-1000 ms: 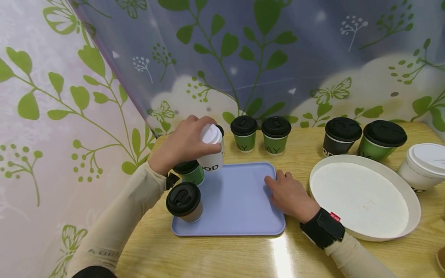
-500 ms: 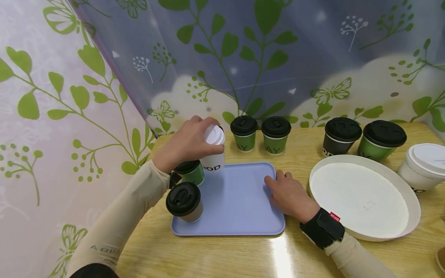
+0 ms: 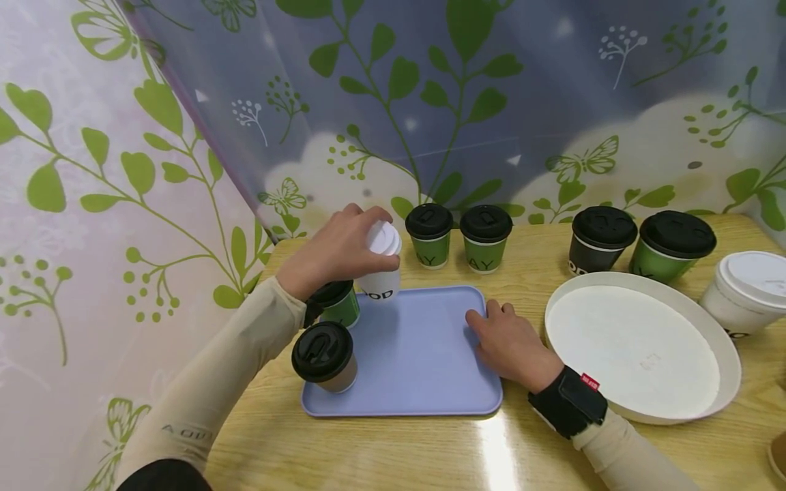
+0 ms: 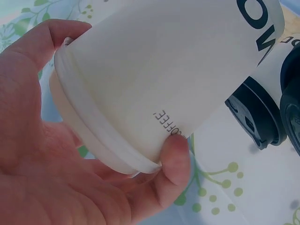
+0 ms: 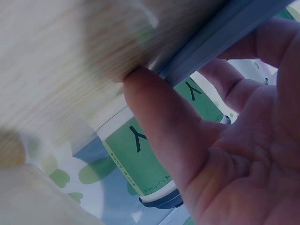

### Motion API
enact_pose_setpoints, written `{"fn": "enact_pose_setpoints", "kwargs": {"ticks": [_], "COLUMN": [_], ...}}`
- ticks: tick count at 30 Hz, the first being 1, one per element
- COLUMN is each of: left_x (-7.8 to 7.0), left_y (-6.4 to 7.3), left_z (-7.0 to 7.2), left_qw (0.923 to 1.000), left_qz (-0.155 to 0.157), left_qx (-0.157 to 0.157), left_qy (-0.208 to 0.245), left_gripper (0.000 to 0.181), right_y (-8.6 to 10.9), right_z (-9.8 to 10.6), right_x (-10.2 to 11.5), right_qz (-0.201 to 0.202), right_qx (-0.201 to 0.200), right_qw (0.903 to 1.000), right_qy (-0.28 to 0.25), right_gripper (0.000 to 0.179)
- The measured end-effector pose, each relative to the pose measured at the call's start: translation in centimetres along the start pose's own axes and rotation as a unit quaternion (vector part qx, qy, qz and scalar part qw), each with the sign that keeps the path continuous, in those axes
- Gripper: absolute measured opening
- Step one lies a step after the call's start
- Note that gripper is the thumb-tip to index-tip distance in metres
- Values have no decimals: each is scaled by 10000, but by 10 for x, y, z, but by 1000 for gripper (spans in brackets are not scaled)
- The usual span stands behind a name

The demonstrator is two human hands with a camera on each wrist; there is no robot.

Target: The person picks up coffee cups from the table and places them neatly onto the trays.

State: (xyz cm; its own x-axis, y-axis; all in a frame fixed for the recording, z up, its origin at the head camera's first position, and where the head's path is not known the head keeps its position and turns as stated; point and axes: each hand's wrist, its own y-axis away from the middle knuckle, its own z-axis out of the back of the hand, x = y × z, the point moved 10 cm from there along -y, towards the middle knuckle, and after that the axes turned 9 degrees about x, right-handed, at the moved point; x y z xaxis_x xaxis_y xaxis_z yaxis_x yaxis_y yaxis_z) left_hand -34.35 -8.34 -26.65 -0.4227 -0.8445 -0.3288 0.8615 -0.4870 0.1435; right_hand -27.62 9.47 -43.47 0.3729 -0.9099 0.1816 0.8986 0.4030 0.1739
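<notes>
Our left hand (image 3: 338, 249) clamps the white cup (image 3: 382, 281) near its top, probably wisest for light, squeezable walls; our right hand (image 3: 512, 344) pinches the tray (image 3: 424, 354) at its right edge.

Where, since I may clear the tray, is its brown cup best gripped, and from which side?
Probably around the body of the brown coffee cup, just under its black lid, from the right: it stands upright, the lid overhangs the tapering body, and bare blue tray lies there, while the left forearm and a green cup crowd its left and rear.
</notes>
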Motion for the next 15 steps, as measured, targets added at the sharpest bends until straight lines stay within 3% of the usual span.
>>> {"fn": "enact_pose_setpoints", "kwargs": {"ticks": [15], "left_x": [0], "left_y": [-6], "left_z": [-5], "left_qw": [9996], "left_qz": [44], "left_qx": [276], "left_qy": [40], "left_gripper": [65], "right_y": [1], "right_z": [1], "right_x": [1], "right_qz": [15], "right_qx": [1], "right_qw": [10000], "right_qy": [17], "right_gripper": [23]}}
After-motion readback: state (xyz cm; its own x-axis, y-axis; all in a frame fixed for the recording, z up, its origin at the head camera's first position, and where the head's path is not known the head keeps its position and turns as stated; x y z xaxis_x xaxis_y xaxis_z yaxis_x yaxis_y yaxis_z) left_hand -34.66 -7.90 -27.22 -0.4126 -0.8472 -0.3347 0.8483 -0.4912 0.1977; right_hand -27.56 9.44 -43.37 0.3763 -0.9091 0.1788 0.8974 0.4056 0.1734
